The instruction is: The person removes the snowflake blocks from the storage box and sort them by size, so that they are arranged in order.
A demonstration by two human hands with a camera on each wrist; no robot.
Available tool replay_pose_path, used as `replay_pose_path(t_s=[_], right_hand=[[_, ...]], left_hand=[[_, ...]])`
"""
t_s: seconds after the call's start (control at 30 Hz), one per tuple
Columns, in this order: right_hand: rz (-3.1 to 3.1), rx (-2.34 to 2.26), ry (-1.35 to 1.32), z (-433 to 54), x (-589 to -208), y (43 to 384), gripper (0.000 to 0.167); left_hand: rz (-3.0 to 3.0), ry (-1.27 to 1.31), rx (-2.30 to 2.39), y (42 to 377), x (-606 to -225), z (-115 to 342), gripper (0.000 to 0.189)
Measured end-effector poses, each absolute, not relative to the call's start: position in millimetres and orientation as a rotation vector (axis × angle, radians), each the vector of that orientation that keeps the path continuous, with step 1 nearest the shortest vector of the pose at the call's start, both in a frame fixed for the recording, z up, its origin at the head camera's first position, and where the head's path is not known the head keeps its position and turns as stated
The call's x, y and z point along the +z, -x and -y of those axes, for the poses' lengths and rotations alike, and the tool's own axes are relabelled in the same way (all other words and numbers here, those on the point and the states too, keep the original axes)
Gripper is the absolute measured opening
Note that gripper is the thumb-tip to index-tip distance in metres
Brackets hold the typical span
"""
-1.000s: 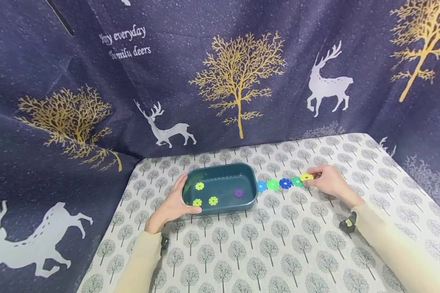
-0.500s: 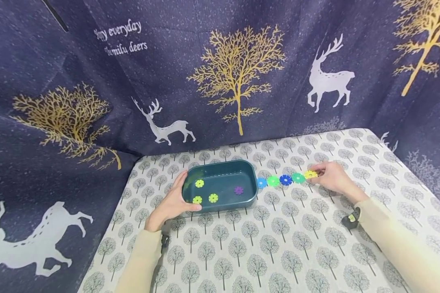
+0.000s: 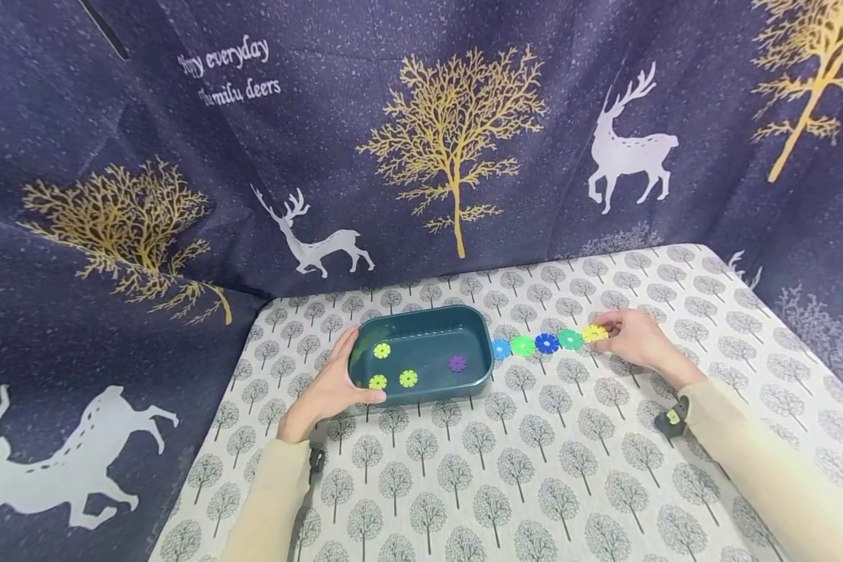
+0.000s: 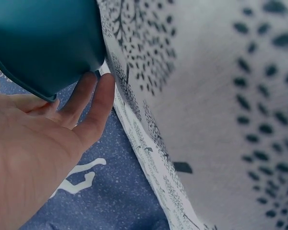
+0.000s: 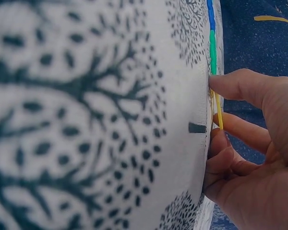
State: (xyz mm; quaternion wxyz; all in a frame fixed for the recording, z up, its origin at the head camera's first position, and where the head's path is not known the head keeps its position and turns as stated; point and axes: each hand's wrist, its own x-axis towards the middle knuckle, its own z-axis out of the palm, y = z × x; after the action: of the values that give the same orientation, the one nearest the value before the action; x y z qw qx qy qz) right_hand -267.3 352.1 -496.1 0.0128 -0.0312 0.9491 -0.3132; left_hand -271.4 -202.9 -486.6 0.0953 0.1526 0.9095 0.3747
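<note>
My left hand (image 3: pixel 329 388) holds the left end of a dark teal oblong tub (image 3: pixel 428 394), its thumb along the front rim and its fingers round the end wall. In the left wrist view, fingertips (image 4: pixel 103 86) show under the tub's corner. My right hand (image 3: pixel 636 341) pinches a yellow snowflake disc (image 3: pixel 594 333) at the right end of a row. The row runs from the tub's right side: a light blue disc (image 3: pixel 501 348), a bright green disc (image 3: pixel 523 346), a dark blue disc (image 3: pixel 546 343) and a teal-green disc (image 3: pixel 570 339). From the right wrist, the yellow disc appears edge-on.
Inside the tub lie three yellow-green discs, one near the back (image 3: pixel 382 351), and a purple disc (image 3: pixel 457 364). A tree-print cloth (image 3: pixel 457 476) covers the table. Behind it hangs a dark blue curtain (image 3: pixel 421 195) with deer and gold trees.
My right hand has shifted slightly right with the yellow disc, which overlapped the teal-green one and now sits at its right edge. The left hand keeps its hold on the tub.
</note>
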Motion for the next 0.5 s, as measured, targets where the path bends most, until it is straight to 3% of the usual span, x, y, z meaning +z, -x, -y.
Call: replay_pose_path(t_s=[0.5], right_hand=[[-2.959, -0.928, 0.129, -355.0, -499.4, 271.3, 0.059]], left_hand=[[-2.691, -0.446, 1.101, 271.5, -486.4, 204.6, 0.14]])
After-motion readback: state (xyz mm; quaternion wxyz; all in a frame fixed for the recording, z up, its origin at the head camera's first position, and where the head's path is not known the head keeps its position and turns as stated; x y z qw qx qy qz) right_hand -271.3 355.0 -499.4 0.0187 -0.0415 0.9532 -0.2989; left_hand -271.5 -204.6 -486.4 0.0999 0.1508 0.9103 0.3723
